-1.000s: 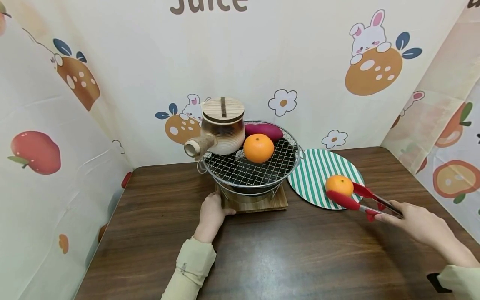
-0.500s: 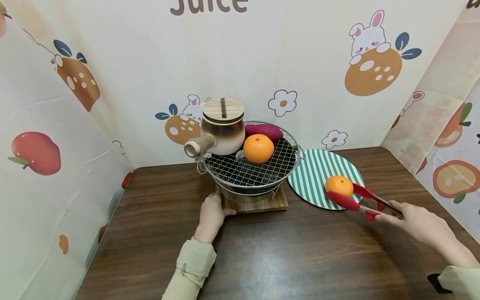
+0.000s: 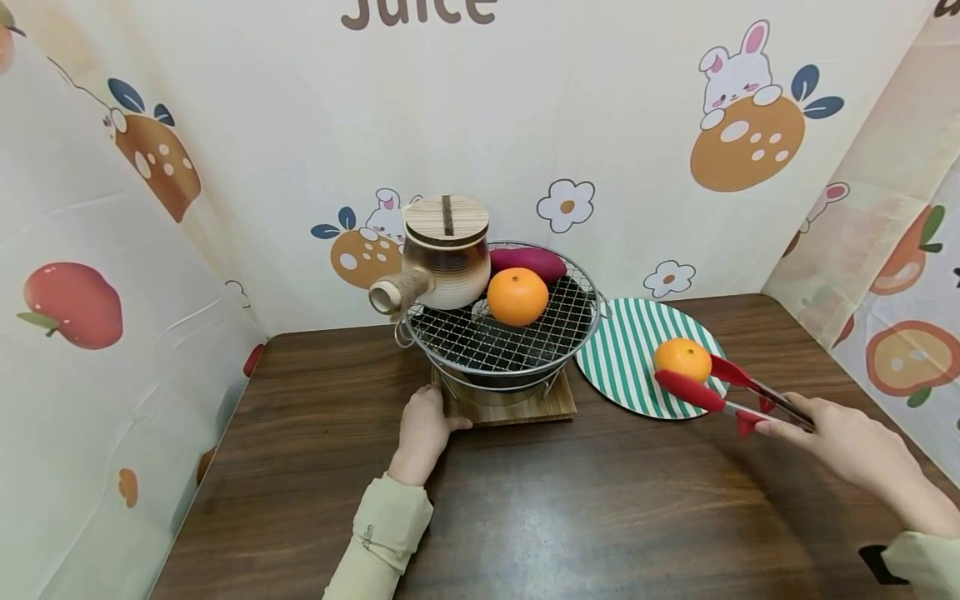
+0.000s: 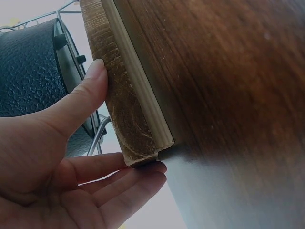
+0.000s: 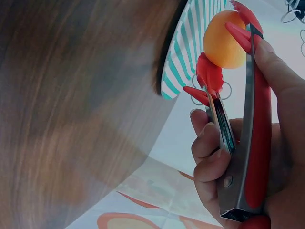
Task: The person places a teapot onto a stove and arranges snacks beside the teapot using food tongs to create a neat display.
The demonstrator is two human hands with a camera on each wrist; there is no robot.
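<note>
My right hand [image 3: 862, 454] grips a pair of red-tipped metal tongs [image 5: 255, 129]. Between the tongs' tips is a mandarin [image 3: 681, 358], which overlaps the green-and-white striped round mat [image 3: 615, 358] in the head view. At the left front of the stove, my left hand [image 3: 422, 433] holds a corner of its wooden base board [image 4: 119, 86], with the thumb on one side and the fingers at the edge. On the round wire grill [image 3: 510, 350] above that board sit a second mandarin [image 3: 517, 297], a purple sweet potato [image 3: 543, 263] and a lidded clay pot [image 3: 450, 275].
The pot's side handle [image 3: 397, 293] sticks out past the grill rim toward the left front. A wire loop [image 3: 604, 308] on the grill's right side reaches over the mat. Behind the dark wood table [image 3: 540, 508] stands a printed cloth wall [image 3: 630, 108].
My right hand and the tongs have shifted slightly up and to the right, and the mandarin between the tips has risen and turned with them. My left hand keeps its place.
</note>
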